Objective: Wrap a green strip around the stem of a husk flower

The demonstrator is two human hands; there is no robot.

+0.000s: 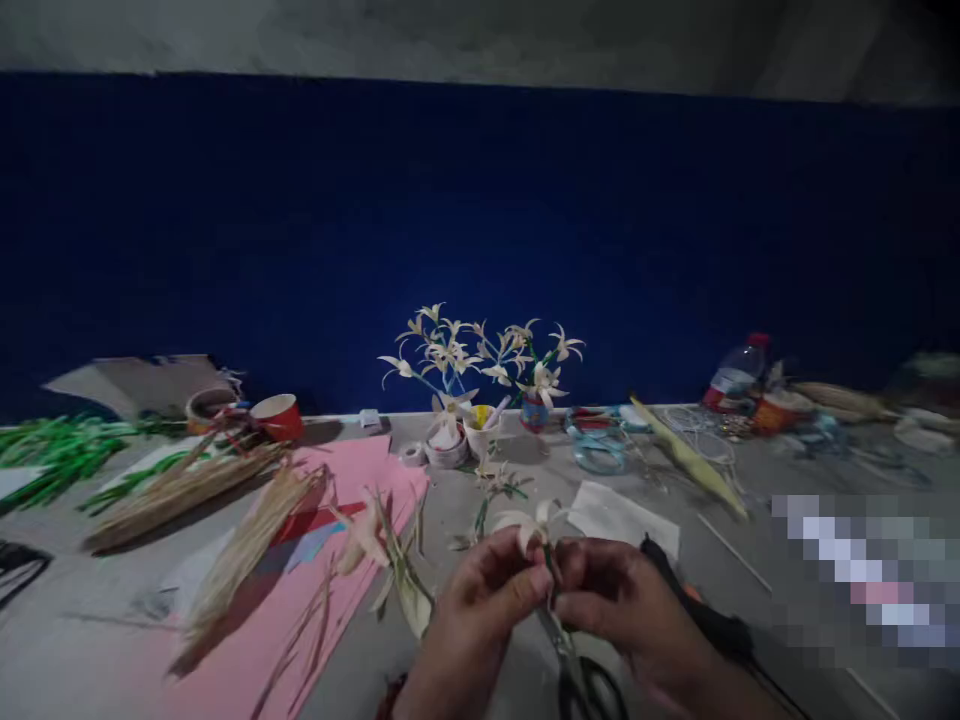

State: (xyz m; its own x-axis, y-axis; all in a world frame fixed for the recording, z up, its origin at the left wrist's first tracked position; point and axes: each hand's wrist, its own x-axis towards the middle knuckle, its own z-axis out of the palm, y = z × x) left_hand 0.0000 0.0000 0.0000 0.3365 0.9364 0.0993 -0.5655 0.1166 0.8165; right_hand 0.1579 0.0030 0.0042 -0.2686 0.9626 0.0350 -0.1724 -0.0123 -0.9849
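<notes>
Small white flower pinched betw. both hands, low centre, just above table. Stem axis roughly upright, petals up. Left hand closed on stem from left; right hand closed on it from right, fingertips nearly touching. Scissors lying directly below hands, nearer right.

Small cream paper flower, upright on green stem.

No legible text, labels or numbers anywhere.
</notes>
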